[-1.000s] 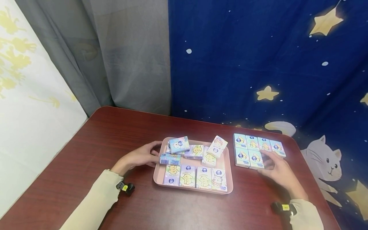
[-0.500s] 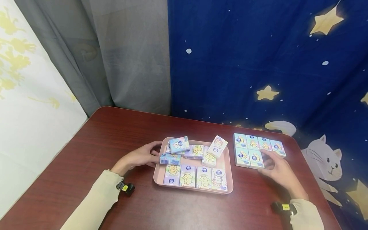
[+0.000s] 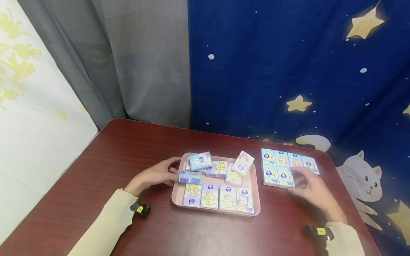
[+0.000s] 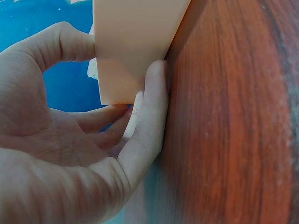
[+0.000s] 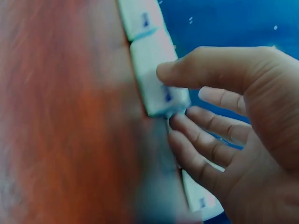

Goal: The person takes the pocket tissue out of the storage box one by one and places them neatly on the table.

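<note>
My left hand (image 3: 157, 174) is at the left side of a shallow pink tray (image 3: 216, 210). In the left wrist view, bent fingers and thumb hold the outside of the tray wall (image 4: 135, 46). Small tissue packs lie inside: a row of upright ones along the near side, such as this pack (image 3: 227, 198), and others loose behind, including a blue pack (image 3: 200, 161) lying on others. My right hand (image 3: 312, 188), fingers loosely bent, is beside the near-right pack (image 3: 285, 177) of a block of tissue packs. The right wrist view is blurred, with the thumb overlapping a pack (image 5: 152, 77).
The dark red-brown table (image 3: 179, 234) carries everything. Right of the tray, the block has a longer back row and two packs in front, among them the front-left pack (image 3: 270, 175). One white pack (image 3: 243, 163) leans over the tray's far-right edge. Curtains (image 3: 237, 89) hang behind.
The right forearm has shifted slightly to the right. The left hand, tray and packs have stayed in place.
</note>
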Available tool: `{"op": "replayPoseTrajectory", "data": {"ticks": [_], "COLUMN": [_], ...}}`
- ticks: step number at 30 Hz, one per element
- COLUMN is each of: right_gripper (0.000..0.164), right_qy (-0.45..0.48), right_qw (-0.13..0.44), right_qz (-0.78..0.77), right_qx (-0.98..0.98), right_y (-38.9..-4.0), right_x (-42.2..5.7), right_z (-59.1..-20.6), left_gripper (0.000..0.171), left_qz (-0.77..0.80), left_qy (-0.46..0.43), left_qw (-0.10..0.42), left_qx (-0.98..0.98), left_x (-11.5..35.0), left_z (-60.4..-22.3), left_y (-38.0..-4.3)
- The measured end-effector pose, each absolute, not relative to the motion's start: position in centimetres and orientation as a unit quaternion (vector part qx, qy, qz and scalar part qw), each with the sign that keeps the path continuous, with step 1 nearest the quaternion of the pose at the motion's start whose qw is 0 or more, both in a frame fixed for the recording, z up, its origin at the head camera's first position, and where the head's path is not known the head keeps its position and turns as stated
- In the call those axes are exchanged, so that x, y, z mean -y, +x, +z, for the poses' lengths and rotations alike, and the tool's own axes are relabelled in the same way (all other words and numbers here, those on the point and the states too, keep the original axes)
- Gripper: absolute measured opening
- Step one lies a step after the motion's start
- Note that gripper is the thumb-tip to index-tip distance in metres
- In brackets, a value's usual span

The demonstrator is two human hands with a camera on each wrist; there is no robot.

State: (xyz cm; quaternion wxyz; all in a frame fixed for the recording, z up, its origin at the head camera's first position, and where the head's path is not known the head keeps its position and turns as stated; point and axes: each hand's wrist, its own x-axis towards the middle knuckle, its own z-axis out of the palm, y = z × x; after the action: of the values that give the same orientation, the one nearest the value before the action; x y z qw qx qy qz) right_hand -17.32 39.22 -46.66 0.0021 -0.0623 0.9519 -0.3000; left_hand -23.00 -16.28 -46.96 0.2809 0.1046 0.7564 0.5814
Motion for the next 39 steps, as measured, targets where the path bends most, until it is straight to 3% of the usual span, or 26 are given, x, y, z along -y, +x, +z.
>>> {"op": "replayPoseTrajectory", "data": {"ticks": [14,26,39], "right_gripper": [0.060,0.038,0.033], "right_qy": [-0.137,-0.196,-0.345], "right_qw": [-0.087,-0.088,-0.040], "right_qz": [-0.267,-0.271,-0.267], "right_qx": [-0.950,-0.938,-0.899], "right_y": [-17.0,-16.5,-21.5], "right_x": [-34.4,-28.3,-20.7], "right_z": [-42.7,-41.4,-38.9], "left_gripper": [0.091,0.093,0.094], "left_qz": [0.576,0.578,0.573], "left_qy": [0.101,0.106,0.100], "left_qw": [0.275,0.276,0.273], "left_qx": [-0.763,-0.760,-0.766], "left_x": [16.4,16.3,16.3], "left_z": [-46.8,-47.0,-47.0], "left_y": [-23.0,-22.9,-22.9]}}
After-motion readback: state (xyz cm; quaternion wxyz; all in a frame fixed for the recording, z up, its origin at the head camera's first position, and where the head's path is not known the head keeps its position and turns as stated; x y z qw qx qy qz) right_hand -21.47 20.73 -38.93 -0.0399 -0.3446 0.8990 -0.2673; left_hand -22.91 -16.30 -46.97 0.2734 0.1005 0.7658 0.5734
